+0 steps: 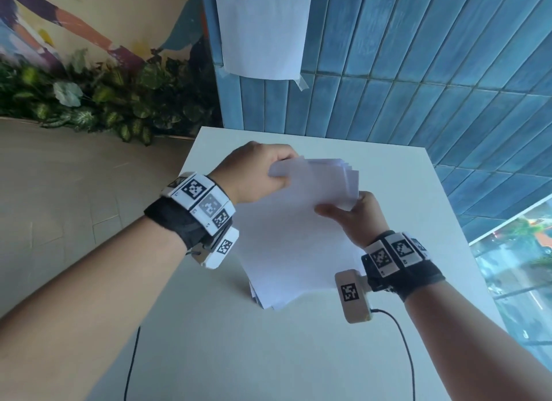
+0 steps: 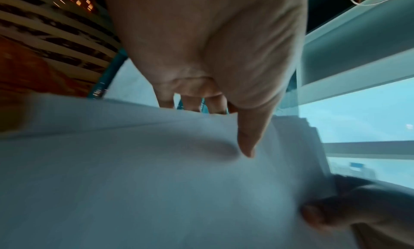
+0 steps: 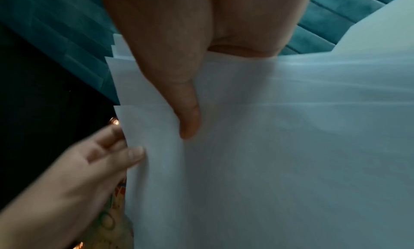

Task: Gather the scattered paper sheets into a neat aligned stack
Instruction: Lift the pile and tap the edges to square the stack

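Dim, blurry wrist cams; fisheye warp.

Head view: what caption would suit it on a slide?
Both hands, left and right, grip an uneven paper stack upright on a white table.

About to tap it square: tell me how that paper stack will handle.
The paper stack is probably floppy: it bows between the left hand and right hand. Sheets likely slide easily; its top edges are stepped. Probably light.
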Demonstrator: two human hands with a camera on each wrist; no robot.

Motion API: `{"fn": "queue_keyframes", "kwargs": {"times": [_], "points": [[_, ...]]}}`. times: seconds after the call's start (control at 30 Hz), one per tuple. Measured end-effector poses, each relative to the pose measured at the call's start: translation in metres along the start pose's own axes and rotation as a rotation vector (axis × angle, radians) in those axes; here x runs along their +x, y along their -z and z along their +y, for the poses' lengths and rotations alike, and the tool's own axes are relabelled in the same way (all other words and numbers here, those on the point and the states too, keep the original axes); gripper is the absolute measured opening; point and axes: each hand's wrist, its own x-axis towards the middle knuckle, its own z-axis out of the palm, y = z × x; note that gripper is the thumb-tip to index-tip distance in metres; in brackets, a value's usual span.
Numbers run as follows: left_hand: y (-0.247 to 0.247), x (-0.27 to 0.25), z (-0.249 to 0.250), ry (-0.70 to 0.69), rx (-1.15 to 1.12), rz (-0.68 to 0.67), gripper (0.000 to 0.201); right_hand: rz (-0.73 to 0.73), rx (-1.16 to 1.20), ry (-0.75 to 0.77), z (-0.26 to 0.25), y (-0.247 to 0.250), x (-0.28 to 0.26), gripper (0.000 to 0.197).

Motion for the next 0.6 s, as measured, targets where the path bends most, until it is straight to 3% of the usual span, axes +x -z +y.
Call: {"fn": "queue_keyframes", "kwargs": {"times": [0.1, 0.17, 0.27, 0.33, 0.43, 0.6], "points": [[0.003, -0.018, -0.034, -0.036, 0.096, 0.355, 0.064, 0.02, 0.129, -0.018, 0.003, 0.01, -0.002, 0.011], [0.002, -0.039, -0.054, 0.158, -0.125, 0.498, 0.087, 0.043, 0.209, -0.032, 0.006, 0.018, -0.003, 0.012], [-0.019, -0.07, -0.073, 0.541, -0.673, 0.387, 0.134, 0.064, 0.271, -0.043, 0.011, 0.025, -0.003, 0.017], [-0.035, -0.084, -0.078, 0.661, -0.904, 0.248, 0.144, 0.072, 0.279, -0.065, 0.013, 0.024, -0.003, 0.017], [-0.059, -0.085, -0.071, 0.642, -0.923, 0.023, 0.132, 0.074, 0.273, -0.094, 0.016, 0.022, -0.003, 0.014], [-0.081, -0.062, -0.071, 0.618, -0.832, 0.095, 0.076, 0.039, 0.278, -0.091, 0.02, 0.024, -0.005, 0.014]]}}
